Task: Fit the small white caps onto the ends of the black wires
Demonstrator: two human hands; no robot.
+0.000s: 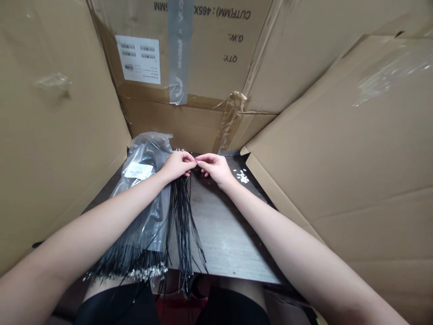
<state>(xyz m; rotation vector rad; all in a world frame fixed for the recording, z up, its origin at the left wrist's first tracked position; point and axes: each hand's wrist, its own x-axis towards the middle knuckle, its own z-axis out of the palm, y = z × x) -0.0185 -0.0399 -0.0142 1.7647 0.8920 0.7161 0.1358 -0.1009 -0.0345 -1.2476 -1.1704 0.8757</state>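
Note:
My left hand and my right hand meet fingertip to fingertip over the far part of the table. Between the left thumb and forefinger is the end of a thin black wire. My right fingers pinch right at that end, on something too small to make out. Below the left hand a bundle of loose black wires runs toward me and hangs over the table's near edge. To the right of my right hand lies a small pile of white connector pieces.
A clear plastic bag with a white label holds many more black wires, their silvery ends poking out toward me. Cardboard walls enclose the table on the left, right and back. A taped carton forms the back.

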